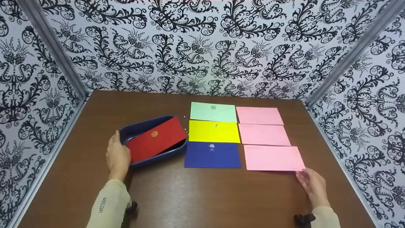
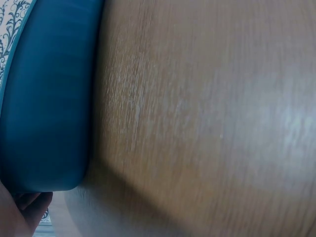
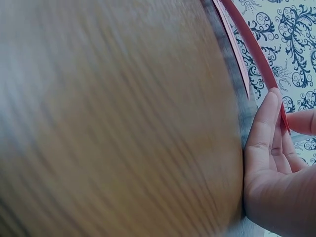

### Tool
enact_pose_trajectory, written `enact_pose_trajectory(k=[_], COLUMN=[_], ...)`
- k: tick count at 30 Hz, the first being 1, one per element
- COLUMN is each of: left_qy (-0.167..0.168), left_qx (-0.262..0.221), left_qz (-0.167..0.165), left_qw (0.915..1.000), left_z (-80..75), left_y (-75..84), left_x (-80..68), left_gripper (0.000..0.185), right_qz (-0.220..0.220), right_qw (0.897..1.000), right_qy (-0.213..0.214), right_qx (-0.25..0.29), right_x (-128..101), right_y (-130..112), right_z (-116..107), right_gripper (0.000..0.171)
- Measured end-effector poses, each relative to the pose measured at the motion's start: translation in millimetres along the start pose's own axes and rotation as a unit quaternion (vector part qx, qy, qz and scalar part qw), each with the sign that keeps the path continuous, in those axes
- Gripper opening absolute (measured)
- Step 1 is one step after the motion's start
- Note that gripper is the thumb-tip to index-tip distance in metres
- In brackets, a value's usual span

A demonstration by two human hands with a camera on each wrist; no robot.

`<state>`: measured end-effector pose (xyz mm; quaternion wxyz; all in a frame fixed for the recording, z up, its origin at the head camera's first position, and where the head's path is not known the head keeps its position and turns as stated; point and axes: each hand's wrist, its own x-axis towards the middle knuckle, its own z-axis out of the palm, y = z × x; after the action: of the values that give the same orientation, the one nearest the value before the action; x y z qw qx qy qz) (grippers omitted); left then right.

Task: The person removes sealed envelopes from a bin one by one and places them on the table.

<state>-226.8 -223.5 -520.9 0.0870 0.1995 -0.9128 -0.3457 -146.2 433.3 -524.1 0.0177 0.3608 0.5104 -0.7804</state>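
A: Fingers status, head view?
B: Left hand (image 1: 118, 155) grips the rim of the blue tray (image 1: 139, 127); a red envelope (image 1: 156, 142) lies tilted across it. Right hand (image 1: 311, 183) pinches the near corner of the nearest pink envelope (image 1: 273, 157).
A: Left wrist view?
B: Tray wall on the counter (image 2: 207, 118).
A: Right wrist view?
B: Fingers (image 3: 264, 123) and thumb pinch the lifted pink edge.
A: Progress?
B: Judged early: six envelopes lie outside the tray, one in it.
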Motion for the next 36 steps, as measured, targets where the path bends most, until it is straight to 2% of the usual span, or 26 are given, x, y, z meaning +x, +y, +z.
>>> enact_pose_trajectory(k=[4,13,27,36], left_qy=[-0.007,-0.013,-0.012,-0.007], left_qx=[-0.001,-0.001,-0.008,-0.002], left_qz=[-0.006,-0.008,-0.006,-0.001], left_qw=[1.0,0.9999,0.9999,1.0], left_z=[-0.7,-0.4,-0.5,0.3], left_y=[-0.3,-0.1,-0.5,0.6], left_x=[-0.7,-0.5,-1.4,-0.7], left_gripper=[0.068,0.066,0.066,0.066], right_qz=[-0.007,-0.006,-0.017,-0.032], right_qw=[1.0,1.0,0.999,0.997], right_qy=[-0.004,-0.016,-0.001,0.024], right_qx=[-0.007,0.024,0.044,0.058], right_x=[0.2,-0.7,0.1,-0.1], right_y=[0.4,-0.9,-3.9,-6.4], right_z=[0.8,-2.3,-5.0,-5.4], right_gripper=[0.019,0.03,0.037,0.036])
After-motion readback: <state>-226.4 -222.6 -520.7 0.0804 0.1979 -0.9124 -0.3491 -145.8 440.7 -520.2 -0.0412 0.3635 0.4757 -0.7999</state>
